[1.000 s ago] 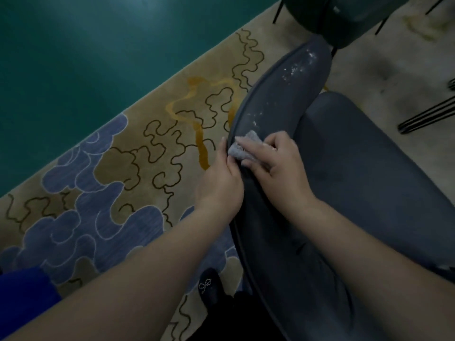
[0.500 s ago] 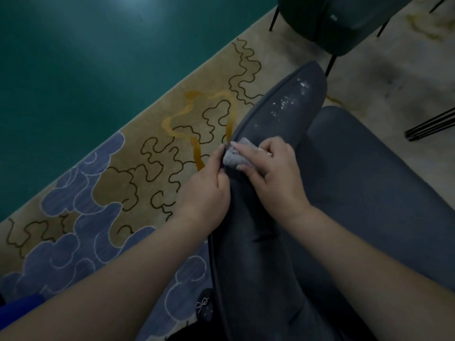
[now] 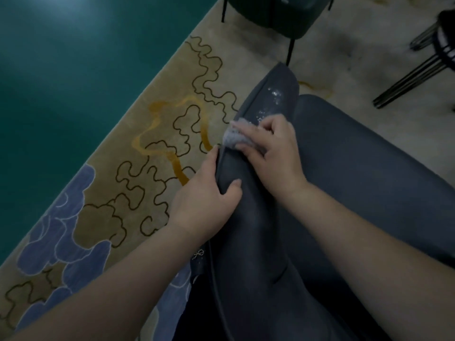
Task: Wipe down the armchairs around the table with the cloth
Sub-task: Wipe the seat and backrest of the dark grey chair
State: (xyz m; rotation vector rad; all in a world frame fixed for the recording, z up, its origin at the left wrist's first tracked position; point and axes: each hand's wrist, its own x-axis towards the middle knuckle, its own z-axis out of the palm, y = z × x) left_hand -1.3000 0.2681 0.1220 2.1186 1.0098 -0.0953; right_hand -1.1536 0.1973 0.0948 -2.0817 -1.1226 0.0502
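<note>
While the left hand (image 3: 209, 193) clasps the armchair's (image 3: 357, 173) armrest with curled fingers, the right hand (image 3: 270, 146) presses the grey cloth (image 3: 232, 139) on the armrest's top, fingers bent over it. White specks (image 3: 275, 97) remain just ahead of the cloth (towards the armrest's tip), so this chair looks unfinished, and another chair (image 3: 278, 13) waits beyond.

place: lounge or meeting room
seating: grey upholstered armchair (image 3: 357, 168), dark green chair (image 3: 278, 13) on thin metal legs
floor: patterned cloud-motif rug (image 3: 147, 156), teal flooring (image 3: 73, 70)
</note>
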